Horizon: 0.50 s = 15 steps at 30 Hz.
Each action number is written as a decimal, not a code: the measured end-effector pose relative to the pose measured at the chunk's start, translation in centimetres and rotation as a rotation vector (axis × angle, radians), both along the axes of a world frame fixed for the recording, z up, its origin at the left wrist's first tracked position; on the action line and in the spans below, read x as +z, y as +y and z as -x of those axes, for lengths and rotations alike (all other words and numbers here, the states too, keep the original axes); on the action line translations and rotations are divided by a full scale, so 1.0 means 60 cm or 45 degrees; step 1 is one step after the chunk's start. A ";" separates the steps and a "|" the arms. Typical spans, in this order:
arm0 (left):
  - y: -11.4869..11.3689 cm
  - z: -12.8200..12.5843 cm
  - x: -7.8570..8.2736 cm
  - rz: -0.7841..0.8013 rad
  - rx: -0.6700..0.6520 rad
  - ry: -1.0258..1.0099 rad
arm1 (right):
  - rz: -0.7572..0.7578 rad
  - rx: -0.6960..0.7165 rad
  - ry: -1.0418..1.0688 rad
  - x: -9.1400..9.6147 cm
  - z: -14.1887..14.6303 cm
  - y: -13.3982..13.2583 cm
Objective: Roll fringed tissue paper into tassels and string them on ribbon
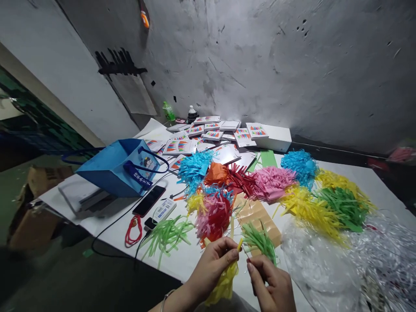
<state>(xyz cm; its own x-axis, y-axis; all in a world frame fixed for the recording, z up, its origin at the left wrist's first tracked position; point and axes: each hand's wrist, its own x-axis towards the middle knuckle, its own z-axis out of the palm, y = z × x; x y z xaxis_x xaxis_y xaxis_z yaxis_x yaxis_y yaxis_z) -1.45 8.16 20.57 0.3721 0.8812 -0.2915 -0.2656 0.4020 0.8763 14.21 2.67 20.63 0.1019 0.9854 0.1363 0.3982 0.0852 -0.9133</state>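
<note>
My left hand is closed in a pinch round the top of a yellow fringed paper bundle that hangs down below it at the table's near edge. My right hand is closed just to its right, fingers curled by the base of a green fringed paper bundle; whether it grips the green paper or a thin strand I cannot make out. Both hands nearly touch.
Heaps of fringed paper in blue, pink, red, yellow and green cover the white table. A blue bag, a phone, cables, stacked printed packets, clear plastic wrap and two bottles by the wall.
</note>
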 end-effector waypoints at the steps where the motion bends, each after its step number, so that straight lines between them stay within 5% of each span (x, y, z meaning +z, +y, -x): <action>1: 0.000 0.000 0.000 -0.020 0.000 0.017 | -0.023 0.010 -0.046 -0.001 -0.001 0.000; 9: 0.000 0.005 0.014 -0.554 -0.018 0.456 | -0.104 0.126 -0.241 -0.002 -0.014 0.001; 15: -0.003 0.003 0.007 -0.712 -0.093 0.488 | 0.240 0.104 0.228 -0.004 -0.008 0.007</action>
